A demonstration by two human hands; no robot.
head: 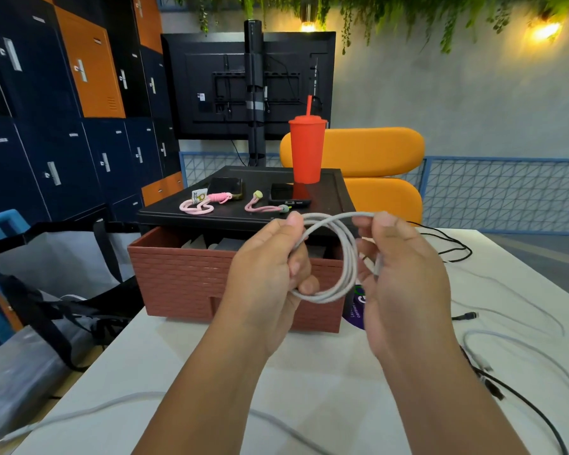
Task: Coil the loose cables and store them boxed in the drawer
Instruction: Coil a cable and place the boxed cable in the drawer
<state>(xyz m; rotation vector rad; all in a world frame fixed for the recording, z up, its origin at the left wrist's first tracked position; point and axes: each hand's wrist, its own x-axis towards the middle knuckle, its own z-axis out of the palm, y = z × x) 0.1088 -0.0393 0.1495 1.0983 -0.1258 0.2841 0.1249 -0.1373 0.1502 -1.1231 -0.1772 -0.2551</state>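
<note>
One looped grey cable [349, 257] is gripped over the table [309, 372]: left hand [270, 267] curled round it, right hand [401, 277] pinching it. One open drawer [178, 277] is seen at 9 o'clock, two pink straps [197, 206] at 11.

Drawer [178, 277] contents mostly hidden; purple label [355, 311] unreadable behind right hand [404, 284].

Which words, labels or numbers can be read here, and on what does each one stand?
Purple printed sheet behind the right hand: a large white letter, perhaps "G"; the small lines under it are blurred.
White sticker on the back of the black monitor: too small to read.
White name plates on the dark blue locker doors: blurred.
No text reads whole.
</note>
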